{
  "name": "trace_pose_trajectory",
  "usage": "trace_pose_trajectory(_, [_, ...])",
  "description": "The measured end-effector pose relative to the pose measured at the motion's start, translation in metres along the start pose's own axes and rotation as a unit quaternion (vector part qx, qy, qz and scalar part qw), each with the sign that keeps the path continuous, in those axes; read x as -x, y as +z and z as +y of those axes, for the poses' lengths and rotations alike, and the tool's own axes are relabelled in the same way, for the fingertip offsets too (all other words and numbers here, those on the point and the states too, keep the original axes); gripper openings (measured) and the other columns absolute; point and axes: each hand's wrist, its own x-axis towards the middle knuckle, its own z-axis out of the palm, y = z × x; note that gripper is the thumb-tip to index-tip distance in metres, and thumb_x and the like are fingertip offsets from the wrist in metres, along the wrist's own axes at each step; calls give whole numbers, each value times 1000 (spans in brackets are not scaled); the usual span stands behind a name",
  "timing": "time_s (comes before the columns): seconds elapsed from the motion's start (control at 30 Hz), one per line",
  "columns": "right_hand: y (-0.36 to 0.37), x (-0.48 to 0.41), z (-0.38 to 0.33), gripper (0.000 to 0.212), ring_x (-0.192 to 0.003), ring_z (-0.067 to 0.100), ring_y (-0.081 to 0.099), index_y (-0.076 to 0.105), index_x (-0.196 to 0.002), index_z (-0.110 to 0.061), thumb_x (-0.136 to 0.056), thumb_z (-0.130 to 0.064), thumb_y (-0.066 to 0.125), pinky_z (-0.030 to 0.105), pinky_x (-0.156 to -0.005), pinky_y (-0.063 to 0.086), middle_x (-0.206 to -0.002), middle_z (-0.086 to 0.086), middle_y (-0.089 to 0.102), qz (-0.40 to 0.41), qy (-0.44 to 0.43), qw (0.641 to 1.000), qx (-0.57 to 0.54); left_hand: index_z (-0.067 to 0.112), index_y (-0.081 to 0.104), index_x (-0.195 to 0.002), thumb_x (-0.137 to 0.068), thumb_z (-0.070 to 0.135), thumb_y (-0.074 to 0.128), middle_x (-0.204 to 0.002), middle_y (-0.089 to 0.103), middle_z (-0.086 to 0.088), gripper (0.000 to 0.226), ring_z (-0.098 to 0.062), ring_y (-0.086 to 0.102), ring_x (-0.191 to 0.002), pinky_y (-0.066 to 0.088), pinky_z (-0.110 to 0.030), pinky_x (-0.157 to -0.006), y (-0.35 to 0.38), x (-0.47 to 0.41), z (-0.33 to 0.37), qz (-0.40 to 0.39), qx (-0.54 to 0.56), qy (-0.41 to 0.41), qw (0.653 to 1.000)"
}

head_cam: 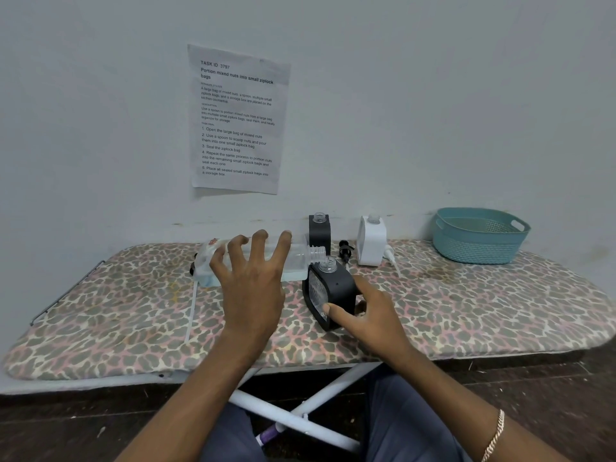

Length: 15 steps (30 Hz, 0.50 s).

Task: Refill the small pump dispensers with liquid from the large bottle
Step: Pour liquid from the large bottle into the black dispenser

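A large clear bottle (297,260) lies tipped on its side above the board, a little pale liquid along its lower side. My left hand (250,290) grips it from above, fingers spread over its body. Its open threaded neck points right, just over the open neck of a black pump dispenser (336,285). That dispenser is tilted toward the bottle. My right hand (370,315) holds it, thumb on its clear front and fingers on its right side. A second black dispenser (319,232) and a white dispenser (371,243) stand uncapped at the back.
The leopard-print ironing board (466,305) stands against a wall. A black pump head (345,251) and a white pump head (390,257) lie between the dispensers. A teal basket (480,236) sits at the back right. A printed sheet (238,120) hangs on the wall.
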Motion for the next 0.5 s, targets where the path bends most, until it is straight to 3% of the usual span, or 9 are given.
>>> trace_pose_trajectory(0.5, [0,0,2,41,-98,-6,65,61,-122,-36,-87,-31,84,9,-75,51,-106,-14,73,0,3,1000,-4,31,54,-145,-63,-4,80,-139,57,-8,93,-39,48,-125,33,-59,-100,0,0,0,5,0,0,1000])
